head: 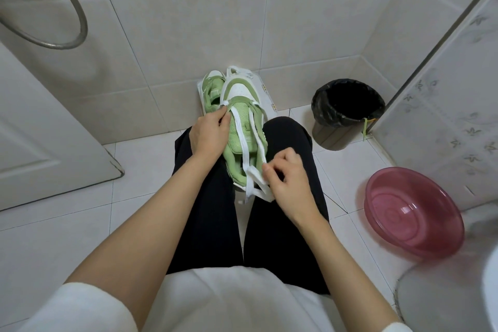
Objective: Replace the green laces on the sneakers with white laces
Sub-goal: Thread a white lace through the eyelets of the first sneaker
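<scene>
Rear sneaker [211, 91]: largely screened by the front sneaker [244, 131]; only its far end and left flank showed. The front sneaker's left side was covered by the left hand [208, 133], and its underside lay out of sight between the legs.

Right hand [287, 180]: the fingers curled over the white lace [238, 122], so the exact pinch point could not be seen.

Printed marks on the white board [269, 98] beneath the shoes were too small to read.

Metal hose [78, 8]: cut off by the left and top edges.

Pale object [490, 277] at lower right: blurred, cropped, unidentifiable.

Thin green strand [364, 129] beside the bin [347, 117]: too small to identify.
</scene>
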### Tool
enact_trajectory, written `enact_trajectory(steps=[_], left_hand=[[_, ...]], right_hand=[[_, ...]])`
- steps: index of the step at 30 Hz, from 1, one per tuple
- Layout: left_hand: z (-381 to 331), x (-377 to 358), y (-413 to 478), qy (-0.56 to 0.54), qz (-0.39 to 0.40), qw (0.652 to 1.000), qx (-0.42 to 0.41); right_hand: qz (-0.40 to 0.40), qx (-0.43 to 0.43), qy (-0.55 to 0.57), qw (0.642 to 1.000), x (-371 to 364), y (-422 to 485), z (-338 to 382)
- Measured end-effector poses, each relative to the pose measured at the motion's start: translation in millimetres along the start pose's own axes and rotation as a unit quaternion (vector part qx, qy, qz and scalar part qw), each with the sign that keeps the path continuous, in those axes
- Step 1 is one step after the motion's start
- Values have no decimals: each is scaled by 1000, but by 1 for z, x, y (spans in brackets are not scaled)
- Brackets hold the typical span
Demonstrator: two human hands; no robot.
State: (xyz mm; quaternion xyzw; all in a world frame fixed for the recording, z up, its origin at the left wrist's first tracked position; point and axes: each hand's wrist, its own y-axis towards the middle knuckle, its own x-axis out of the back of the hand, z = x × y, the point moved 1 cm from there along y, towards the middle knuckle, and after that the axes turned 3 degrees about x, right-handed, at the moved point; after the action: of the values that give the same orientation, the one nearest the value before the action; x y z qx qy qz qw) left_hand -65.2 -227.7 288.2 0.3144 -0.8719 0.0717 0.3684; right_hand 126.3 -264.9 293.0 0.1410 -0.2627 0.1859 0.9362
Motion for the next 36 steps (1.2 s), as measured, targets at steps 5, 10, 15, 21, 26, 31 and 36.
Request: enact_trajectory(steps=[5, 10, 15, 21, 26, 31, 36], left_hand=[[5, 2, 0, -57, 24, 998, -1], [4, 2, 4, -85, 39, 996, -5], [4, 0, 6, -69, 38, 997, -11], [4, -1, 5, -41, 33, 999, -13], [0, -2, 9, -7, 37, 999, 1], [6, 6, 13, -120, 113, 986, -2], [7, 5, 41, -88, 128, 981, 117]], right_hand=[[-64, -7, -9, 998, -5, 65, 18], [6, -10, -279, 960, -47, 119, 28], [8, 11, -419, 908, -60, 135, 26], [116, 15, -265, 957, -30, 138, 25], [115, 22, -167, 979, -21, 79, 12], [84, 47, -200, 975, -8, 69, 16], [-51, -24, -137, 989, 22, 135, 13]])
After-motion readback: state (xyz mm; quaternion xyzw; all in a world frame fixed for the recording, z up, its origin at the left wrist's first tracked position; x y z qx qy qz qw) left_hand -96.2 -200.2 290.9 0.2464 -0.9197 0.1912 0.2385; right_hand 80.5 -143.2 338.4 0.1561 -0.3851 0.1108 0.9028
